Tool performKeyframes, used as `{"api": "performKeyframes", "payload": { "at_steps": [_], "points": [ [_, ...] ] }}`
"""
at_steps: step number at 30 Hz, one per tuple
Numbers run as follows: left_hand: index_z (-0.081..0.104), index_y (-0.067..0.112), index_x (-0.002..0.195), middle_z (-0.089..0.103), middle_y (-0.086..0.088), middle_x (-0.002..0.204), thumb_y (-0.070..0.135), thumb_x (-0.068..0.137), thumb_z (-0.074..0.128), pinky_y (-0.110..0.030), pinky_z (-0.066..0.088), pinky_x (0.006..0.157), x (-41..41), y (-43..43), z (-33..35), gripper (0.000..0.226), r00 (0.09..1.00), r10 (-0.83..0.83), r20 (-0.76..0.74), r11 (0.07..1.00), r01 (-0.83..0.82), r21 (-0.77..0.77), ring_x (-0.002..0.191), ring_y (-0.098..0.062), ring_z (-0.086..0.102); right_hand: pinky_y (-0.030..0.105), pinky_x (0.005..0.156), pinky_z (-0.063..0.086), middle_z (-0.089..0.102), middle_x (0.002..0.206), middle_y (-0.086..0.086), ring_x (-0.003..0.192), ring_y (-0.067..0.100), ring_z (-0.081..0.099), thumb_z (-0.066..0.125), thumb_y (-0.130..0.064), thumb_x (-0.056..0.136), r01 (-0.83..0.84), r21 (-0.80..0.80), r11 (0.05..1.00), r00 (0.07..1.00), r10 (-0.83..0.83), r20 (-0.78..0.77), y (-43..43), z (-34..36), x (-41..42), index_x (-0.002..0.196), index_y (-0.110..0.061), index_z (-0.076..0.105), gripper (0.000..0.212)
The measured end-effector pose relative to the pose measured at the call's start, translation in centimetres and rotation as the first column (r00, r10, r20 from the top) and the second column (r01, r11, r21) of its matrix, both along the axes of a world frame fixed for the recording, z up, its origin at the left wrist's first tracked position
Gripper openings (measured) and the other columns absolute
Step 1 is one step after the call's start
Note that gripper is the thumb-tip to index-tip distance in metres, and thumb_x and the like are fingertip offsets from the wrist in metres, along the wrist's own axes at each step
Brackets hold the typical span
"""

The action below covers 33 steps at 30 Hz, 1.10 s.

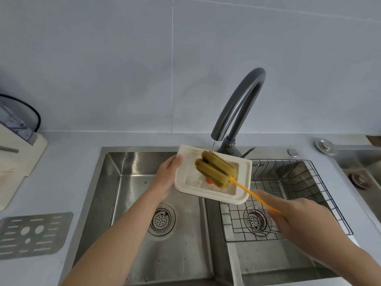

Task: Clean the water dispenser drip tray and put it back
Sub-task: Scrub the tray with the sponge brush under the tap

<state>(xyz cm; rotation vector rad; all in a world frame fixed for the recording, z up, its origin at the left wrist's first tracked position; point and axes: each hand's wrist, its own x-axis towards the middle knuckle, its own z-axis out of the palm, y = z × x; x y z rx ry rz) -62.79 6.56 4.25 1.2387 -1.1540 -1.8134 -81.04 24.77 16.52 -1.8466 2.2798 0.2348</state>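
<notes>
My left hand (167,176) grips the left edge of the cream drip tray (244,180), holding it tilted over the double sink under the grey faucet (239,108). A thin stream of water falls from the spout. My right hand (296,217) grips the orange handle of a sponge brush; its yellow-green sponge head (215,171) lies inside the tray's basin. A small red part (209,181) shows in the tray beneath the sponge. The tray's metal grille (33,234) lies on the counter at the left.
The steel left sink basin (132,193) has a round drain (161,219). A wire rack (288,195) sits in the right basin. A cutting board (18,162) leans at the far left of the counter. A second sink (362,174) is at the right edge.
</notes>
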Motion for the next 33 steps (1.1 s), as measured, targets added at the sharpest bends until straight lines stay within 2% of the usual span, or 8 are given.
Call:
{"api": "performKeyframes", "payload": {
  "at_steps": [6, 10, 21, 23, 25, 28, 31, 33],
  "points": [
    [0.060, 0.024, 0.087, 0.064, 0.000, 0.090, 0.025, 0.095, 0.041, -0.032, 0.047, 0.084, 0.0, 0.1, 0.3, 0.021, 1.000, -0.009, -0.018, 1.000, 0.008, -0.028, 0.086, -0.015, 0.059, 0.028, 0.058, 0.034, 0.065, 0.092, -0.004, 0.087, 0.022, 0.061, 0.033, -0.026, 0.096, -0.052, -0.004, 0.999, 0.989, 0.051, -0.141, -2.0, -2.1, 0.8, 0.138, -0.050, 0.013, 0.053],
    [0.061, 0.023, 0.087, 0.064, -0.002, 0.091, 0.026, 0.095, 0.041, -0.031, 0.047, 0.084, 0.2, -0.1, 0.6, 0.022, 1.000, 0.018, -0.025, 1.000, -0.019, -0.012, 0.090, -0.017, 0.059, 0.024, 0.044, 0.017, 0.051, 0.077, -0.001, 0.070, 0.023, 0.042, 0.032, -0.012, 0.091, -0.174, 0.034, 0.984, 0.978, 0.177, -0.108, -2.4, -3.4, 1.9, 0.142, -0.043, 0.008, 0.064],
    [0.054, 0.029, 0.083, 0.057, 0.000, 0.088, 0.027, 0.095, 0.042, -0.041, 0.047, 0.085, 1.5, -0.2, 1.7, 0.017, 0.998, 0.043, 0.045, 0.997, -0.040, -0.064, 0.085, -0.019, 0.054, 0.024, 0.064, 0.039, 0.054, 0.083, -0.008, 0.073, 0.018, 0.049, 0.033, -0.003, 0.089, -0.302, 0.106, 0.947, 0.940, 0.315, -0.130, -2.5, -1.1, -0.8, 0.142, -0.044, 0.003, 0.073],
    [0.053, 0.031, 0.081, 0.056, 0.003, 0.086, 0.026, 0.095, 0.041, -0.033, 0.047, 0.078, 1.5, -0.2, 2.0, 0.019, 0.997, 0.046, 0.065, 0.993, -0.039, -0.107, 0.081, -0.015, 0.053, 0.024, 0.055, 0.035, 0.037, 0.061, -0.009, 0.064, 0.015, 0.044, 0.043, -0.005, 0.084, -0.314, 0.089, 0.945, 0.930, 0.325, -0.172, -2.4, -0.8, -1.4, 0.140, -0.048, 0.013, 0.077],
    [0.054, 0.033, 0.082, 0.057, 0.006, 0.087, 0.025, 0.095, 0.042, -0.032, 0.046, 0.078, 1.7, -0.3, 2.2, 0.020, 0.995, 0.024, 0.096, 0.989, -0.010, -0.147, 0.084, -0.016, 0.053, 0.019, 0.037, 0.022, 0.018, 0.046, -0.010, 0.041, 0.010, 0.031, 0.072, -0.008, 0.059, -0.331, 0.036, 0.943, 0.924, 0.331, -0.191, -2.2, -1.1, -2.1, 0.124, -0.049, 0.047, 0.081],
    [0.055, 0.033, 0.088, 0.059, 0.006, 0.090, 0.026, 0.095, 0.042, -0.033, 0.046, 0.082, 2.1, -0.7, 2.3, 0.016, 0.991, -0.010, 0.133, 0.988, 0.030, -0.149, 0.090, -0.018, 0.054, 0.016, 0.027, 0.015, 0.020, 0.041, -0.013, 0.029, 0.007, 0.019, 0.088, -0.009, 0.035, -0.364, -0.097, 0.926, 0.923, 0.345, -0.168, -1.9, -1.7, -3.1, 0.105, -0.040, 0.066, 0.080],
    [0.055, 0.030, 0.091, 0.060, 0.006, 0.092, 0.027, 0.094, 0.043, -0.042, 0.045, 0.094, 2.4, -1.0, 2.4, 0.014, 0.985, -0.032, 0.167, 0.992, 0.052, -0.119, 0.096, -0.022, 0.055, 0.024, 0.033, 0.031, 0.044, 0.044, -0.011, 0.035, 0.009, 0.038, 0.082, -0.019, 0.061, -0.343, 0.004, 0.939, 0.935, 0.342, -0.091, -2.3, -1.3, -1.9, 0.119, -0.045, 0.055, 0.068],
    [0.057, 0.030, 0.089, 0.061, 0.004, 0.094, 0.028, 0.094, 0.043, -0.045, 0.042, 0.101, 2.5, -1.0, 2.5, 0.015, 0.984, -0.054, 0.171, 0.993, 0.071, -0.097, 0.102, -0.024, 0.056, 0.029, 0.057, 0.045, 0.070, 0.085, -0.011, 0.070, 0.016, 0.064, 0.050, -0.025, 0.091, -0.355, -0.078, 0.932, 0.932, 0.346, -0.103, -2.8, -1.2, -1.6, 0.135, -0.051, 0.029, 0.056]
  ]
}}
